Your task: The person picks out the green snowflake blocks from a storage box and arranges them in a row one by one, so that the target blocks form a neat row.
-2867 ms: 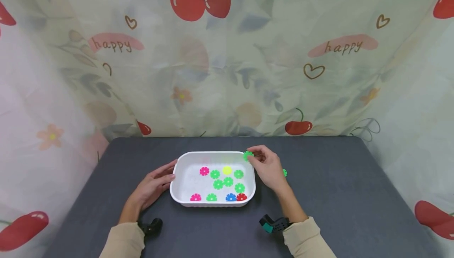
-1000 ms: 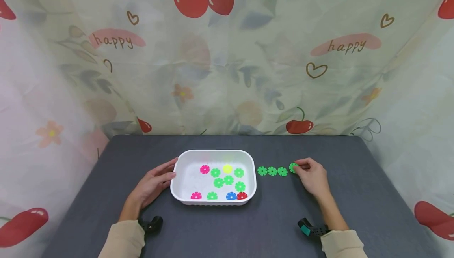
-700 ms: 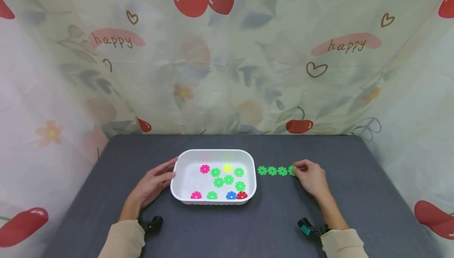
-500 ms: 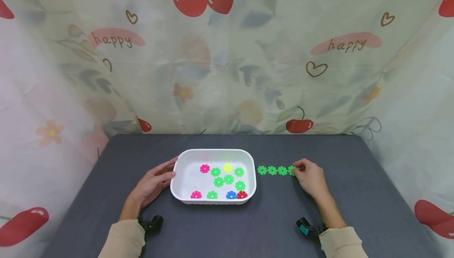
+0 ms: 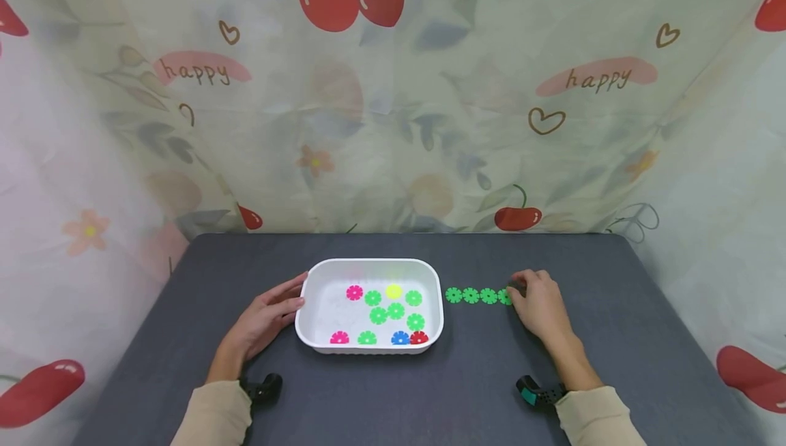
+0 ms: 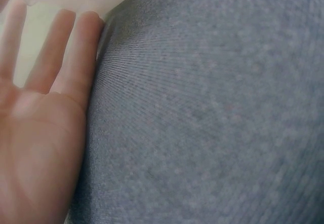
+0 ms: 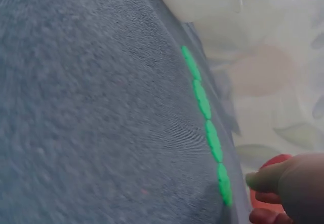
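In the head view my left hand (image 5: 260, 320) rests its extended fingers against the left side of a white plastic tray (image 5: 323, 313). The left wrist view shows that palm (image 6: 43, 148) with the fingertips at the tray's wall. Right of the tray, several green notched snowflake discs (image 5: 471, 295) lie flat in a straight row. My right hand (image 5: 540, 306) hovers at the row's right end, partly covering the last green disc (image 5: 503, 296). From the right wrist, the thumb and fingers (image 7: 266, 178) appear apart from that disc (image 7: 224, 184), with nothing between them.
Inside the tray lie several more green discs (image 5: 396, 311), two pink discs (image 5: 354, 292), a yellow disc (image 5: 394, 292), a blue disc (image 5: 400, 338) and a red disc (image 5: 419, 337). The dark grey table (image 5: 393, 398) ends at a patterned curtain (image 5: 393, 159) behind.
My right hand carried a green disc from the tray to the row's right end, set it against the others and let go, its fingers now lifting slightly away. The left hand stayed put.
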The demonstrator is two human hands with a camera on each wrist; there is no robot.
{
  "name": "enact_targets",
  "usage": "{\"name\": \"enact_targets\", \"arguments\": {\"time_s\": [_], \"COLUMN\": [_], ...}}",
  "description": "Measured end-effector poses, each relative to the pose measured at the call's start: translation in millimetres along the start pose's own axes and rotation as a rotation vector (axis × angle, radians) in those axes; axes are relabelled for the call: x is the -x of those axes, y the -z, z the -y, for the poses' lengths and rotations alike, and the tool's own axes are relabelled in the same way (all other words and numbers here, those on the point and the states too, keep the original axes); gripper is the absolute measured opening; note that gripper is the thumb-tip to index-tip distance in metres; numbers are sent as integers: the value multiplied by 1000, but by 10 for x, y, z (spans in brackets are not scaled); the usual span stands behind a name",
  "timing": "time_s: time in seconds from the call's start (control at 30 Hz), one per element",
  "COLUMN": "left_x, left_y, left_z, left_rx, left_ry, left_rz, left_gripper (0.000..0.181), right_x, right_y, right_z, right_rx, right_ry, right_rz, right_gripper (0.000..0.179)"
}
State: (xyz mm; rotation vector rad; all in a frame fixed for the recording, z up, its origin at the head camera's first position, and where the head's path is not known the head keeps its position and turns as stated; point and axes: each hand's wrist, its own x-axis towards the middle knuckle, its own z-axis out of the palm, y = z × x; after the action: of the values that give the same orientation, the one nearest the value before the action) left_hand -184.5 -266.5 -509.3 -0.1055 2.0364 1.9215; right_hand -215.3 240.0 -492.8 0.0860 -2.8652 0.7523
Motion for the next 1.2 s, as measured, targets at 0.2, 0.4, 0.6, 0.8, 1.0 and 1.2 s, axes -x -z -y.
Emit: {"name": "enact_targets", "arguments": {"time_s": [0.2,0.4,0.6,0.8,1.0,1.2], "left_x": [-7,1,3,-4,-6,-2], "left_y": [0,6,-7,-12,-20,-6], "left_z": [2,-6,-14,-10,-3,-13], "left_rx": [5,9,6,15,12,14], "left_ry": [3,6,13,14,15,15], "left_rz": [-1,-1,-1,-1,4,5], "left_gripper": [72,71,72,71,72,69], "right_x": [-22,-57,-103,-137,-155,-224], "right_y": [91,157,207,245,229,197], "right_z": [13,63,122,235,347,503], "right_rx": [13,54,90,114,137,139], "right_ry": [-53,-87,-63,-29,17,52], "right_rz": [44,103,150,181,185,201], "right_gripper": [60,79,89,91,91,91]}}
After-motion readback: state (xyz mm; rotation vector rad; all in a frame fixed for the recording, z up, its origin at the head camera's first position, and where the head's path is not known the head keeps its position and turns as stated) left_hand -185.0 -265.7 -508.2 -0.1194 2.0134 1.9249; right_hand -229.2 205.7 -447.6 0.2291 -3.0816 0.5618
